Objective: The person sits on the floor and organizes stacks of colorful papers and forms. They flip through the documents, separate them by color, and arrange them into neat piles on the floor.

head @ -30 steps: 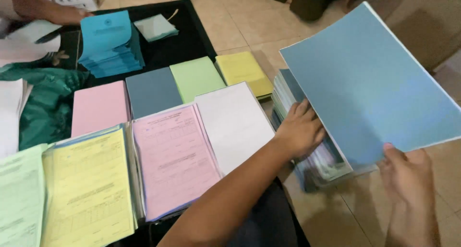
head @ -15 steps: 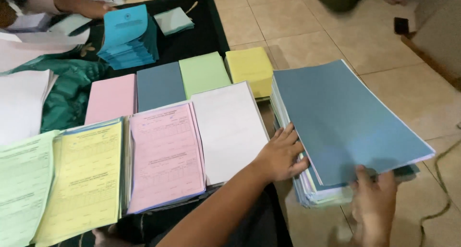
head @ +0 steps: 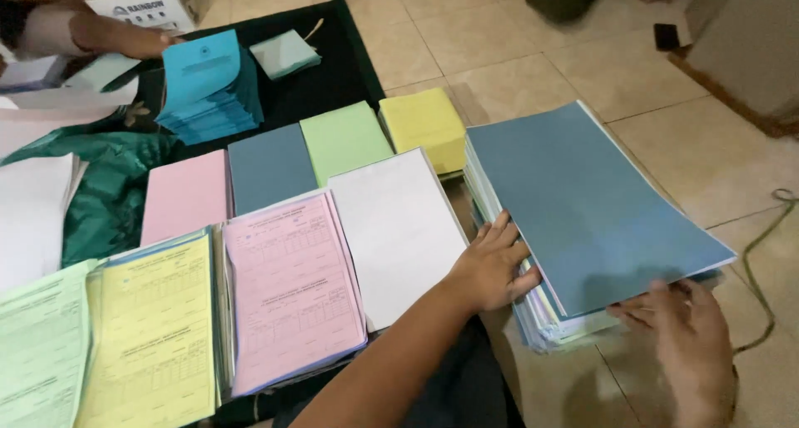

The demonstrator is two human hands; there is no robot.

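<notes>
Resting on the tiled floor (head: pixel 533 37) at the right, a thick stack of paper (head: pixel 541 311) with a dull blue sheet (head: pixel 583 203) on top, edges below showing white, pale yellow and light blue layers, slightly fanned at the near corner. Blue sheet is plain, unprinted, matte, lying flat and angled so its long side runs away to the upper left. Left hand (head: pixel 493 266) lies flat against the stack's left edge, fingers together and extended, tips touching the blue sheet's margin. Right hand (head: pixel 687 328) at the near right corner, fingers loosely spread, tips under or at the sheet's edge; whether it pinches the sheet cannot be told. Just beside the stack to the left, on a black cloth (head: pixel 333 70): white pile (head: pixel 395 228), pink printed forms (head: pixel 291 286), yellow printed forms (head: pixel 154 328), pale green forms (head: pixel 37 345). Behind those, plain pink pile (head: pixel 185 196), grey-blue pile (head: pixel 268 166), green pile (head: pixel 343 138), yellow pile (head: pixel 420 124). Further back, bright blue folders (head: pixel 204 82) stacked, another person's hand (head: pixel 116 37) near a white box (head: pixel 154 3). Green plastic bag (head: pixel 104 186) crumpled at left
</notes>
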